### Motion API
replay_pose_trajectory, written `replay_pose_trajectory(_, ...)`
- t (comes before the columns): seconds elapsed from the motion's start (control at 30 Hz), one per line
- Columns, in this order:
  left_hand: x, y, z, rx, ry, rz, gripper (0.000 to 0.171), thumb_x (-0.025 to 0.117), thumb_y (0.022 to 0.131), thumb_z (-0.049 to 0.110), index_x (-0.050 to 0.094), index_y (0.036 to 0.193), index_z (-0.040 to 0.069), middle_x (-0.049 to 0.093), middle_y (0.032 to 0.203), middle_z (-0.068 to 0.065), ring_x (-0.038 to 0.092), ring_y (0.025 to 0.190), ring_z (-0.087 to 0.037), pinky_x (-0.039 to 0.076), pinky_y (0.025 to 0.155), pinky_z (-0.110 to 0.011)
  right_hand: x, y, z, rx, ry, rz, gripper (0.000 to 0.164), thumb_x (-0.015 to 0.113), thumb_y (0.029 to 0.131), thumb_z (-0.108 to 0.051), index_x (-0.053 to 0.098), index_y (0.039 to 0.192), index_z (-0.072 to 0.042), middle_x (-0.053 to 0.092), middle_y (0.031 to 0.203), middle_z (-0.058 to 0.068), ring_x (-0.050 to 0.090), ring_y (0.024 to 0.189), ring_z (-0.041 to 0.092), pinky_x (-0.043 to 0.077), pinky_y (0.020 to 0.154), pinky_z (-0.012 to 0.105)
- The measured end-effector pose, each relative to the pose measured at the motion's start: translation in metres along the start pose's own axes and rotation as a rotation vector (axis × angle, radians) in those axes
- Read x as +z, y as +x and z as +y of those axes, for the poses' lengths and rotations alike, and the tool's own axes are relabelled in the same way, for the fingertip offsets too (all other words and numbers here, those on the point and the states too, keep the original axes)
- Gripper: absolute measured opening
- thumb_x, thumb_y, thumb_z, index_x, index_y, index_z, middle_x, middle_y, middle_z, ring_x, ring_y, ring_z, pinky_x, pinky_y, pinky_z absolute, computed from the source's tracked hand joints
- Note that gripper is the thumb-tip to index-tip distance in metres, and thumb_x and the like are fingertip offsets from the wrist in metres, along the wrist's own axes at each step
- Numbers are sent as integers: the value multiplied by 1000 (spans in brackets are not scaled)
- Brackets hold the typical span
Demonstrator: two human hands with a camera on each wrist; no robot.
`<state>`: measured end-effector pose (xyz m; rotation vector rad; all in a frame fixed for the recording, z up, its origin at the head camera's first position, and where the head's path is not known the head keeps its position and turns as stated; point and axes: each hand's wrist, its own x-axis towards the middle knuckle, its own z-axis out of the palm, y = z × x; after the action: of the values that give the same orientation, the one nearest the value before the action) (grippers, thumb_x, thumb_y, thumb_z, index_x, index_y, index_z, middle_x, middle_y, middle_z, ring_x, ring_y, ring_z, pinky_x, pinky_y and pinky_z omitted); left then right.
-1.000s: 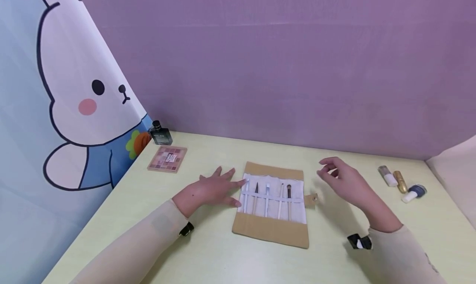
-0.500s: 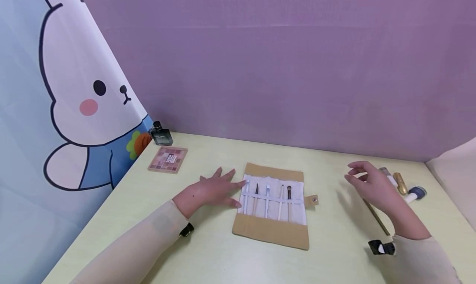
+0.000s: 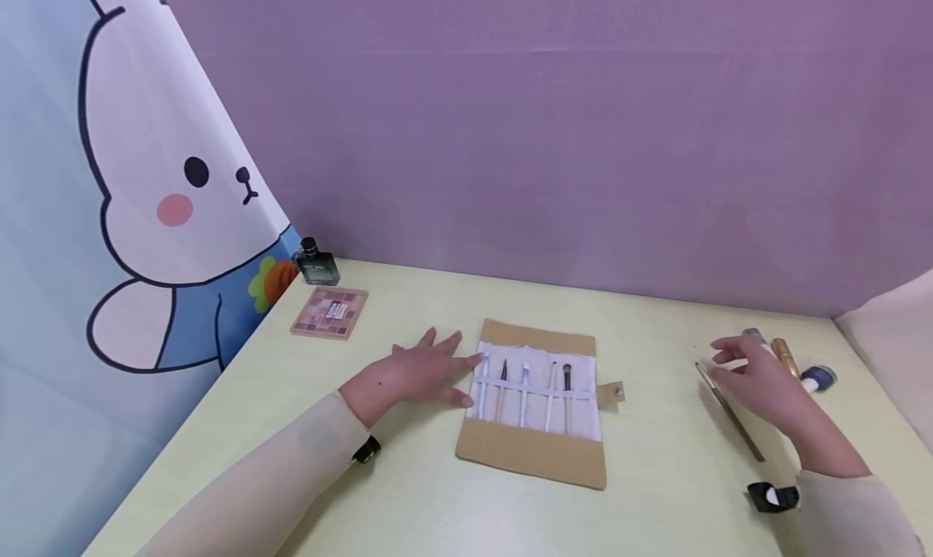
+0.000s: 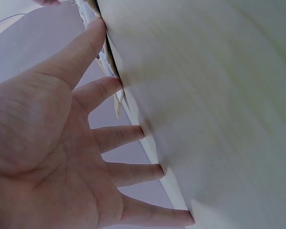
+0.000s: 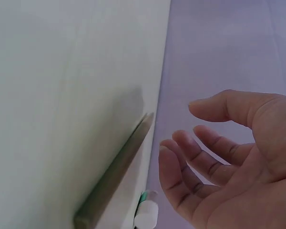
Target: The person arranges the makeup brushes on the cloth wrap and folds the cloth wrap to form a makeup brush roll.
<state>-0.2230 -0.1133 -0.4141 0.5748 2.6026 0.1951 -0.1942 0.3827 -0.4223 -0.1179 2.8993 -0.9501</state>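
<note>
A tan and white makeup brush roll [image 3: 530,458] lies unfolded mid-table, several brushes under its elastic band. My left hand [image 3: 417,372] is spread at the roll's left edge, thumb and index fingertip on that edge; in the left wrist view the other fingertips reach the tabletop. My right hand [image 3: 758,385] hovers over a loose thin makeup brush [image 3: 734,419] lying slantwise on the table to the right. In the right wrist view its fingers are loosely bent, thumb apart, nothing between them, beside the brush handle [image 5: 115,174].
Beyond my right hand lie a gold tube [image 3: 783,356], a dark-blue nail polish bottle [image 3: 821,376] and a partly hidden grey-capped bottle [image 3: 755,335]. An eyeshadow palette [image 3: 330,312] and a dark perfume bottle [image 3: 317,264] sit at the back left, by the wall.
My right hand has moved rightward from beside the roll's snap tab to over the loose brush, which has come into view from behind the arm. My left hand has stayed put.
</note>
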Motion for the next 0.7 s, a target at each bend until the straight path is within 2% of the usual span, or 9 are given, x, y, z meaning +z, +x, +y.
replay_pose_trajectory(0.17, 0, 0, 0, -2, -8, -2, 80, 71, 96, 61, 35, 166, 43, 13, 183, -8, 5, 167, -52, 18, 115, -92, -1, 3, 7, 15, -5, -44, 50, 59, 106, -9, 43, 145, 18, 58, 129, 39, 69, 108, 46, 55, 68, 21)
replay_pose_trajectory(0.33, -1, 0, -1, 5, -5, 0, 80, 71, 96, 61, 35, 166, 44, 13, 183, -8, 5, 167, -53, 18, 115, -92, 0, 5, 9, 30, -11, -88, 52, 61, 104, -7, 42, 143, 20, 60, 125, 35, 69, 104, 35, 53, 68, 20)
replay_pose_trajectory(0.53, 0, 0, -1, 10, -12, -1, 80, 71, 96, 61, 35, 166, 43, 13, 183, -9, 5, 167, -53, 18, 115, -93, 3, 5, 9, 27, -16, -107, 49, 63, 100, -4, 45, 138, 22, 62, 115, 29, 62, 93, 14, 52, 66, 21)
replay_pose_trajectory(0.7, 0, 1, -1, 3, -17, -1, 81, 71, 95, 62, 36, 166, 44, 13, 183, -8, 5, 167, -52, 17, 115, -92, 4, 5, 7, 38, -28, -118, 46, 63, 100, -5, 49, 135, 20, 62, 112, 25, 58, 88, 10, 51, 65, 21)
